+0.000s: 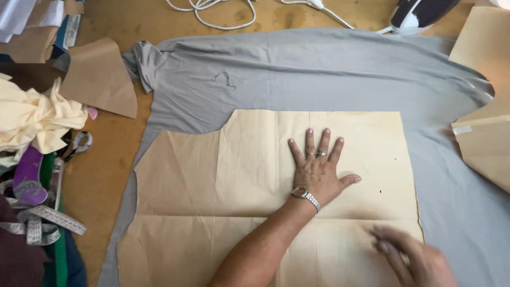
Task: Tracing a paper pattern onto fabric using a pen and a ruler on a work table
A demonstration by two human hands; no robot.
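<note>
A tan paper pattern piece [212, 180] lies flat on a grey fabric [319, 69] spread over the wooden table [106, 159]. My left hand [317, 170] rests palm down on the pattern's upper middle. Its fingers are spread, and it wears a ring and a metal wristwatch. My right hand [411, 258] is at the pattern's lower right corner, touching or just above the paper. It is blurred with motion, so I cannot tell whether it holds anything. A short loose thread [226, 78] lies on the fabric near its top left.
An iron [422, 13] and its white cord [223, 15] sit at the table's far edge. More brown paper pieces lie at the left [98, 77] and right [486, 106]. Yellow cloth [37, 117], scissors [77, 146] and a measuring tape [45, 223] crowd the left side.
</note>
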